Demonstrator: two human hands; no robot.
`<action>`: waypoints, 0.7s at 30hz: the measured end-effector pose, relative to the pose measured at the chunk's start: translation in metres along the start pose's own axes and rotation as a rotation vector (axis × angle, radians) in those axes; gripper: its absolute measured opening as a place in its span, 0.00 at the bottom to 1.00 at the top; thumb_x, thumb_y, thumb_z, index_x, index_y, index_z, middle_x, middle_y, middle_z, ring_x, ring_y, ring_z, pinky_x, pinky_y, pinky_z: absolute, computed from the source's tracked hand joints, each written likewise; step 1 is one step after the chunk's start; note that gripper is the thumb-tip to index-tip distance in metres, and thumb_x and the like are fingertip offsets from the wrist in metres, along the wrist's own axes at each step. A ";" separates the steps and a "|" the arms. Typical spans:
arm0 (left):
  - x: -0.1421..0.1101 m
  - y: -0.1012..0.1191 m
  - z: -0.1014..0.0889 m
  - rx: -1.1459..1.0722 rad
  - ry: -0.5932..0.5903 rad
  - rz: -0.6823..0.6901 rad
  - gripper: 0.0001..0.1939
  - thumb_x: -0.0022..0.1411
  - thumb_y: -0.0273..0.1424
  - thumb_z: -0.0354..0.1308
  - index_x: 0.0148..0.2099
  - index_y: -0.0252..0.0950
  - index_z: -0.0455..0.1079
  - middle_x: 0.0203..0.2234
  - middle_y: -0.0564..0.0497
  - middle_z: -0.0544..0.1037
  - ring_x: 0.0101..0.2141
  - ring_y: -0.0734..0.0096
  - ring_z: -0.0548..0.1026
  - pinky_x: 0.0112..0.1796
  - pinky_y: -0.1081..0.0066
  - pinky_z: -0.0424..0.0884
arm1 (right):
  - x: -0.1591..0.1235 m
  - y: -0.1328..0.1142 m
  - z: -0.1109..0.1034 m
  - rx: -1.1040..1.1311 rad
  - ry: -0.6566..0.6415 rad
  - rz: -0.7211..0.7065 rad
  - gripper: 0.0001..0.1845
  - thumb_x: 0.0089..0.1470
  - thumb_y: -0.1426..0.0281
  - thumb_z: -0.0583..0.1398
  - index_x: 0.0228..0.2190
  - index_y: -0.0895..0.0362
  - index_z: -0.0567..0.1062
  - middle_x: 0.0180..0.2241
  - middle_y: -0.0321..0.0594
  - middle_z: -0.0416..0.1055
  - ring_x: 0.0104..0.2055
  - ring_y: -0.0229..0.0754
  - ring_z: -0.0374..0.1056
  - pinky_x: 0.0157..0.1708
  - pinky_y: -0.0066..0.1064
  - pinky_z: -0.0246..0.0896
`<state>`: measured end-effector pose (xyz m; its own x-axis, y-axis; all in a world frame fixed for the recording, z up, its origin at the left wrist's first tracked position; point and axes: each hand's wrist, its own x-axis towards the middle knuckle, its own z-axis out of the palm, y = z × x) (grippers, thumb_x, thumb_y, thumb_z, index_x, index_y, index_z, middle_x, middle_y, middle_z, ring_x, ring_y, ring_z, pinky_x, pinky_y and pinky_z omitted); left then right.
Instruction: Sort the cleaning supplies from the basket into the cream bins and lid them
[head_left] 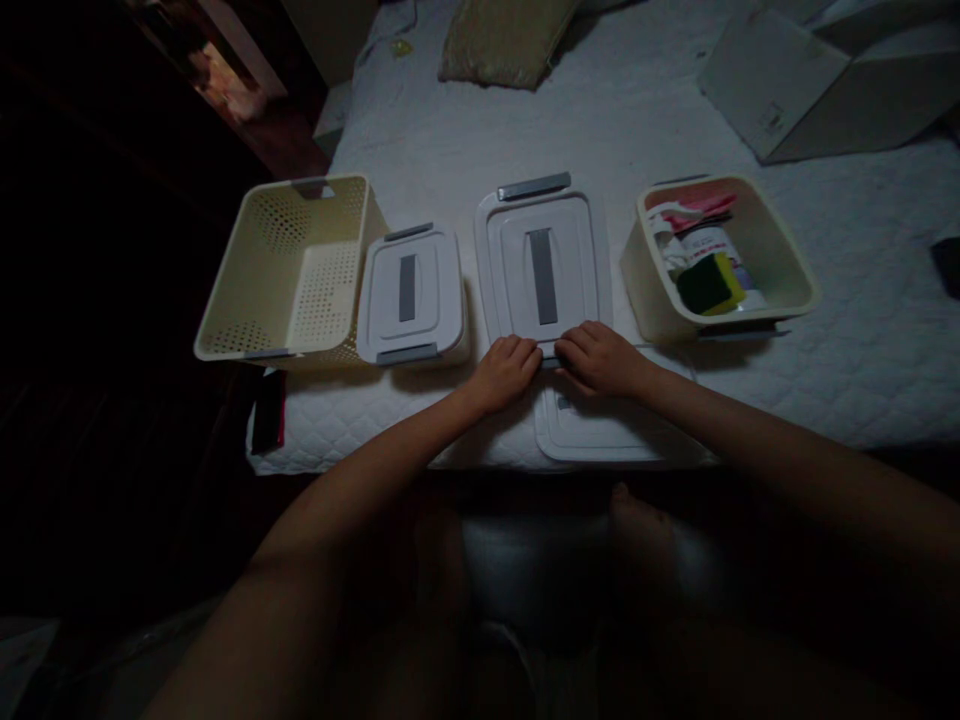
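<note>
In the middle of the white quilted bedding lies a white lid [577, 255] with a grey handle strip and a grey clip [534, 186] at its far end. Whatever is under this lid is hidden. My left hand [510, 372] curls its fingers over the lid's near edge, by the near grey clip. On that same edge, just to the right, my right hand [598, 358] grips with bent fingers; the two hands nearly touch. Partly beneath my right hand and forearm, a second white lid [592, 445] lies flat along the bed's front edge.
Left stand an open cream basket [225, 290] with holes and a smaller lidded box [375, 300]. On the right, a cream bin [646, 285] holds a sponge [709, 284], a spray bottle and a pink cloth. A phone [268, 412], a cushion [502, 40] and a carton [772, 90] lie around.
</note>
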<state>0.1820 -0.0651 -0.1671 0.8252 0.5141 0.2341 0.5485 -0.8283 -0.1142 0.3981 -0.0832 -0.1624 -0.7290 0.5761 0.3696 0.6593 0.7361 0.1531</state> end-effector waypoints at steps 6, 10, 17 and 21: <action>-0.001 -0.003 -0.009 -0.117 0.003 -0.020 0.16 0.67 0.35 0.46 0.48 0.30 0.67 0.42 0.38 0.73 0.41 0.58 0.68 0.41 0.60 0.65 | -0.001 0.000 -0.003 -0.019 0.038 0.003 0.16 0.59 0.63 0.52 0.35 0.62 0.74 0.32 0.49 0.70 0.34 0.47 0.56 0.34 0.37 0.49; -0.006 -0.005 -0.014 -0.200 0.062 -0.061 0.17 0.67 0.34 0.46 0.51 0.28 0.66 0.43 0.37 0.73 0.44 0.58 0.69 0.44 0.59 0.67 | 0.001 0.002 -0.006 -0.028 0.044 0.039 0.15 0.60 0.65 0.53 0.37 0.62 0.74 0.34 0.50 0.70 0.36 0.48 0.58 0.35 0.37 0.51; -0.018 -0.018 -0.006 -0.322 0.113 -0.091 0.25 0.63 0.27 0.48 0.62 0.32 0.55 0.58 0.36 0.65 0.59 0.54 0.62 0.58 0.50 0.60 | 0.004 0.011 -0.005 0.040 0.027 0.135 0.20 0.59 0.71 0.52 0.51 0.63 0.69 0.46 0.54 0.69 0.45 0.52 0.61 0.44 0.41 0.56; -0.019 -0.022 -0.002 -0.339 0.115 -0.099 0.28 0.61 0.25 0.49 0.63 0.33 0.53 0.61 0.36 0.60 0.62 0.54 0.58 0.61 0.50 0.56 | 0.008 0.013 -0.006 0.117 0.032 0.176 0.23 0.57 0.71 0.53 0.53 0.65 0.68 0.48 0.57 0.68 0.48 0.54 0.61 0.46 0.44 0.57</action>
<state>0.1541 -0.0569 -0.1675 0.7393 0.5829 0.3372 0.5330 -0.8125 0.2359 0.4017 -0.0710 -0.1523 -0.5970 0.6891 0.4109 0.7486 0.6626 -0.0235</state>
